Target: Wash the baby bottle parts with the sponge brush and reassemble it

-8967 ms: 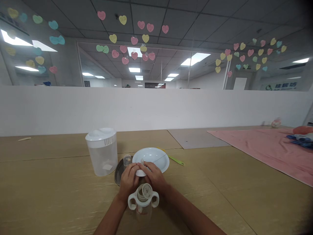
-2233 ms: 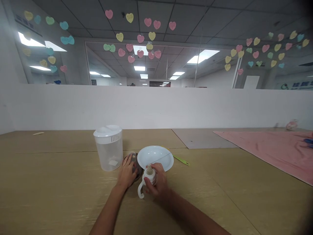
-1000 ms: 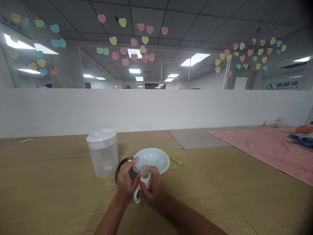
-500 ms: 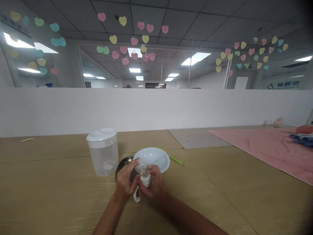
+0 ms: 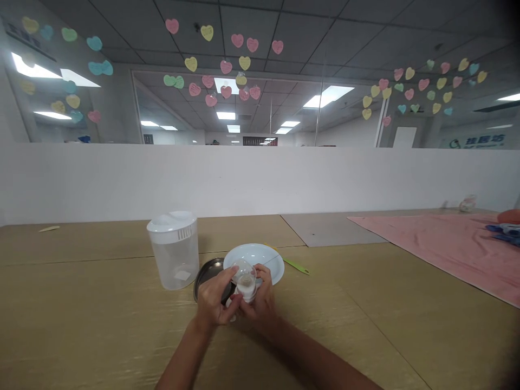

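Both hands grip one suction cup hook [image 5: 246, 280], which has a clear, round cup at the top and a white plastic body below. My left hand [image 5: 215, 297] pinches it from the left, with fingertips on the clear rim and the thumb at the white part. From the right, my right hand [image 5: 262, 299] curls its fingers round the same piece. The hook end is mostly hidden under the fingers. Just behind the hands lie a white oval dish [image 5: 254, 251] and a dark metal bowl [image 5: 202, 281], partly covered by my left hand.
A translucent lidded bucket [image 5: 174, 260] stands to the left. A green-handled utensil [image 5: 297, 267] lies partly behind the dish. At the right, a pink cloth [image 5: 426, 238] covers the table and bears blue and orange things. A white partition [image 5: 260, 179] rises along the back.
The suction cup hook has tilted in my hands, its clear cup facing me more. Its white hook end, visible below before, is now mostly hidden. The view has shifted slightly.
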Tool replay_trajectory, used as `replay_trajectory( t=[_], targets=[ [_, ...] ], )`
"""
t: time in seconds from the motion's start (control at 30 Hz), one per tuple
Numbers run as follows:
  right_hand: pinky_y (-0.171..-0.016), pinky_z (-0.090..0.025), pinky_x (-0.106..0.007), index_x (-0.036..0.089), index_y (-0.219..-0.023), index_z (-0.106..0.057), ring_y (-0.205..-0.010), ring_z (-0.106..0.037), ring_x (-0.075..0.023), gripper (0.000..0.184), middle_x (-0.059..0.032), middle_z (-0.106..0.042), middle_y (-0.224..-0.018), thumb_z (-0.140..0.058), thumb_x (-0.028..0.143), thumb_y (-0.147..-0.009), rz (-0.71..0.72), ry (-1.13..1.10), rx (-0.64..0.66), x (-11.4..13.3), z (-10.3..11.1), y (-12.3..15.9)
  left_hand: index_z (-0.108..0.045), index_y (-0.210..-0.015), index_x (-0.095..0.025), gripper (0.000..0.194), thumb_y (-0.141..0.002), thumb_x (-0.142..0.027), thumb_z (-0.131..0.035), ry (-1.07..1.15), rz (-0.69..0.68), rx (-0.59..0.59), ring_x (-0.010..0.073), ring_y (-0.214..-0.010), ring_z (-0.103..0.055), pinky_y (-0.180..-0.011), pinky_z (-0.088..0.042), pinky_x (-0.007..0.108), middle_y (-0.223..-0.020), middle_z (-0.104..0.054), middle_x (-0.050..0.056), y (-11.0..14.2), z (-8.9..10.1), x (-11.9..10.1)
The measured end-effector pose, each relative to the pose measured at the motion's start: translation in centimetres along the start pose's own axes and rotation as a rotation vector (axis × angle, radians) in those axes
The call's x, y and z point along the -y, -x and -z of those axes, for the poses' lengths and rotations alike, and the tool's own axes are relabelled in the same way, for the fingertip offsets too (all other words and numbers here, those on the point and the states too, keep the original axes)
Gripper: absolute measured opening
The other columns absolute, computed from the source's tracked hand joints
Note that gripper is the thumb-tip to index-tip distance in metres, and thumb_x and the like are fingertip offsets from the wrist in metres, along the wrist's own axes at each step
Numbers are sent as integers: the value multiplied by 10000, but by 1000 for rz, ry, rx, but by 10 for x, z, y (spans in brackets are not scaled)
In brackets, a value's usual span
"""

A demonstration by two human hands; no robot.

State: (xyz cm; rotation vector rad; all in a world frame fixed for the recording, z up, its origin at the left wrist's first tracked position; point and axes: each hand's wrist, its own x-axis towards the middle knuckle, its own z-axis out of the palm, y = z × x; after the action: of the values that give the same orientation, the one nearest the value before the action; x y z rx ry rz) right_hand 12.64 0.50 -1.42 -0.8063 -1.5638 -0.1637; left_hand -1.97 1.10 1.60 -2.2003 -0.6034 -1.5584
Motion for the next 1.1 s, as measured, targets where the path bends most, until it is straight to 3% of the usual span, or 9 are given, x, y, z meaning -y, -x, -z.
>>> replay_trajectory(
  t=[0.33, 0.47, 0.63, 0.73, 1.1],
  targets=[
    [-787, -478, -444, 161, -1279, -262, -987, -507, -267, 655, -156, -467, -1139, -574, 346, -734, -56, 95, 6, 8, 1, -3, -448, -1224, -179, 421, -805, -207, -457, -36, 25, 6, 190, -886, -626, -696, -521, 275, -1023, -622, 119, 2, -4, -2],
    [-855, -440, -516, 151, -1363, -177, -1140, -438, -314, 695, -198, -406, -1271, -512, 333, -782, 94, 115, -3, 7, 3, -6, -455, -1225, -172, 416, -812, -220, -435, -39, 31, 23, 189, -863, -628, -689, -516, 275, -1009, -622, 120, 2, -4, -3],
    [-867, -423, -520, 196, -1353, -220, -1192, -409, -308, 622, -188, -351, -1334, -493, 252, -796, 270, 125, 1, 8, 6, -11, -341, -1295, -163, 513, -799, -235, -448, 14, 68, -27, 143, -670, -623, -594, -511, 253, -936, -640, 93, 0, -5, -6],
    [-873, -412, -518, 199, -1337, -243, -1191, -401, -304, 593, -183, -358, -1325, -484, 248, -797, 250, 114, 25, 6, 6, -11, -290, -1322, -158, 552, -800, -240, -448, 42, 103, -20, 131, -627, -611, -573, -512, 247, -894, -640, 73, -1, -5, -7],
    [-831, -437, -465, 248, -1287, -387, -1076, -449, -270, 534, -131, -415, -1238, -500, 211, -767, 221, 59, 144, 4, 8, -10, -406, -1254, -144, 450, -820, -260, -433, 21, 97, 78, 151, -711, -621, -627, -501, 243, -977, -646, 102, 1, -5, -6]
  ],
)
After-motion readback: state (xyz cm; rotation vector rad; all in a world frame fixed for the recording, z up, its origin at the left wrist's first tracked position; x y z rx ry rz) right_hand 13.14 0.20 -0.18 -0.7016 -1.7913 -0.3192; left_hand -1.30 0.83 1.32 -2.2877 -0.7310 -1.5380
